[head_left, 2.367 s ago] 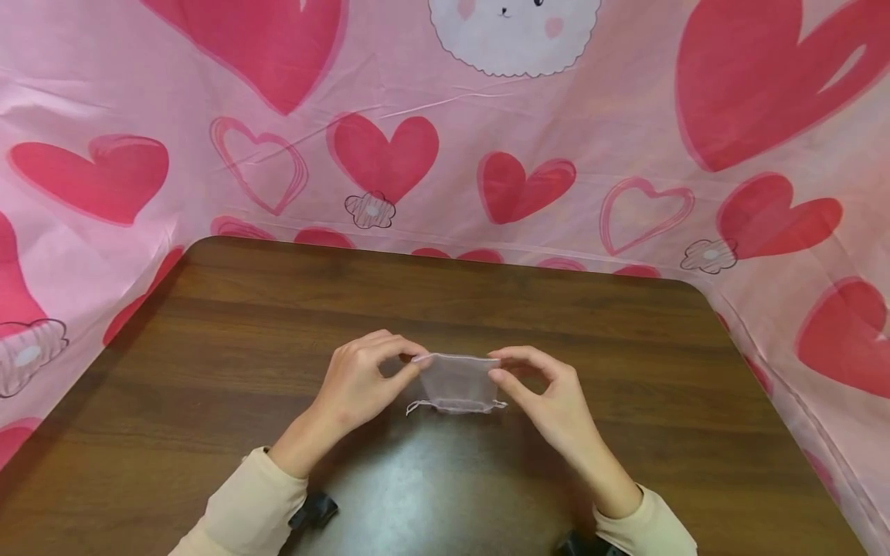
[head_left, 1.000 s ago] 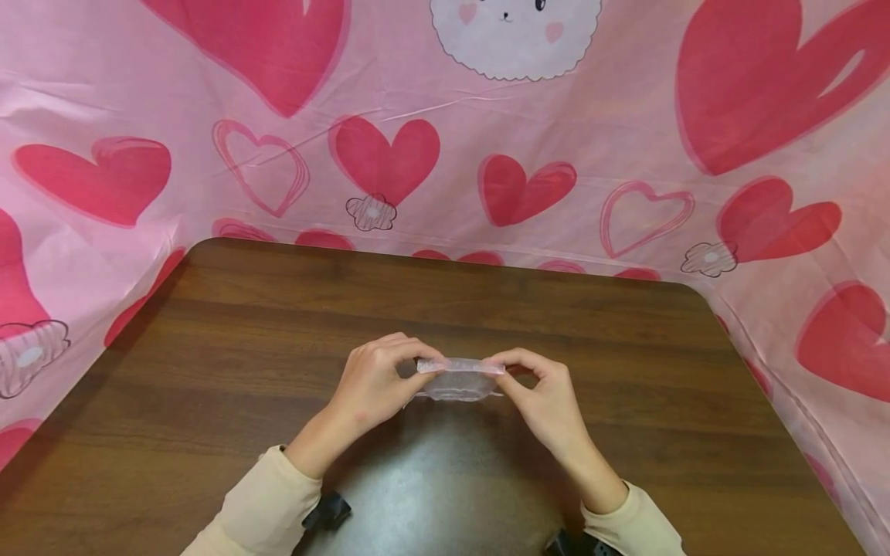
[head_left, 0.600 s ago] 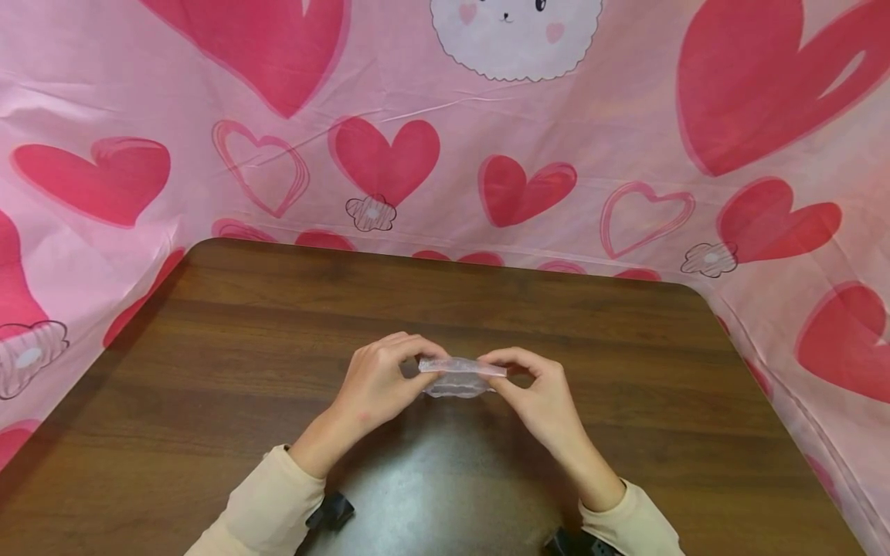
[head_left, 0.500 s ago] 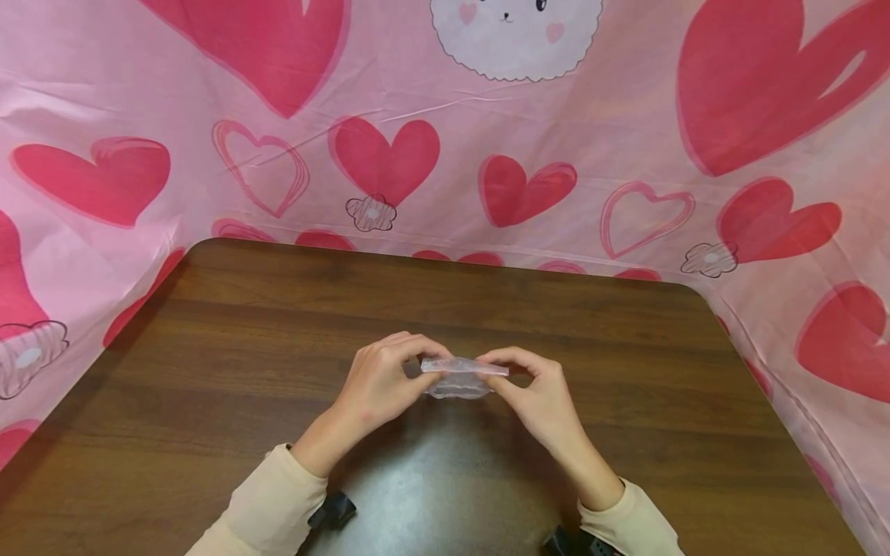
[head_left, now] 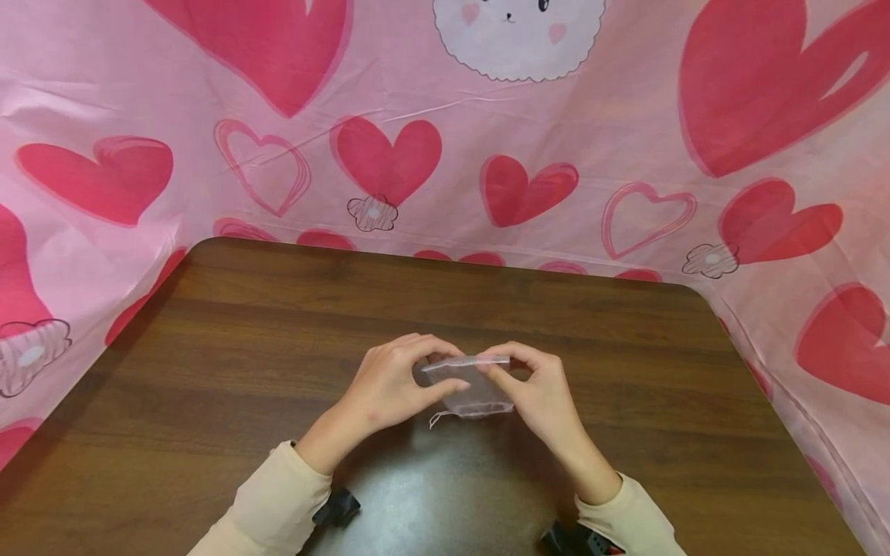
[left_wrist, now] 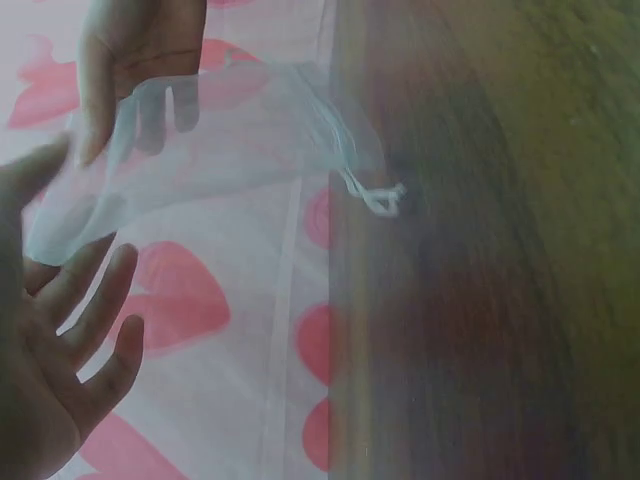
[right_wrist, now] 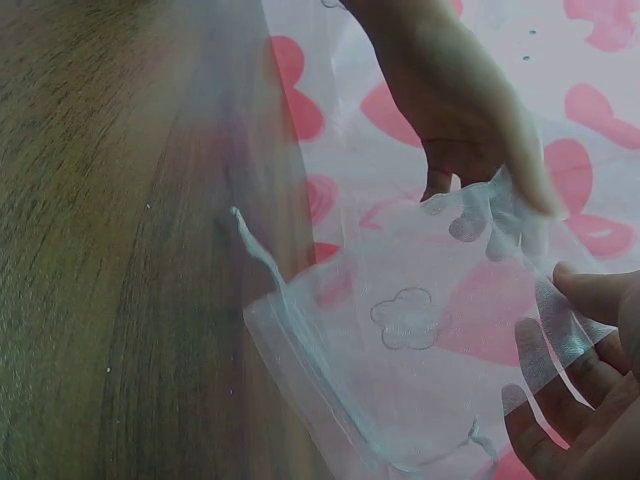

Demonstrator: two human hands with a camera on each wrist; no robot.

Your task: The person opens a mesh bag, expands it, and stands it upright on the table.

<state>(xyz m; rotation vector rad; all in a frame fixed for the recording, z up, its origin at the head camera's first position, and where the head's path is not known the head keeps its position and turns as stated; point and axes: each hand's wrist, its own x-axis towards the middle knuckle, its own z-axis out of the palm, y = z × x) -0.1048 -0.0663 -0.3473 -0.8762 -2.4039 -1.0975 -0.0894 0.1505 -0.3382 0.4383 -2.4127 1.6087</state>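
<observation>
Sheer white drawstring pouch held up in front of the person, between the two hands, over the near-middle part of the bench; it appears raised off the wood, though the head view alone does not settle whether its lower end touches. Right hand: grasping, thumb on the near face and fingers behind, by the far plain edge toward its right end. Left hand: loosened, thumb extended across the near face, fingers spread behind the mesh; the left wrist view shows a wide gap between thumb and fingers, with the fabric's corner lying at the fingertips, so judged not to be gripping. Key relation: the plain edge runs crosswise from hand to hand, while the long axis slopes from that edge down toward the person, with the drawstring end nearer the body and both hands at the opposite end. A cord loop sticks out on the left, below the left thumb. Both hands are at the fabric; the right has the firmer hold, and the left thumb reaches nearer the middle of the pouch. Behind the bench hangs a pink heart-print cloth.
</observation>
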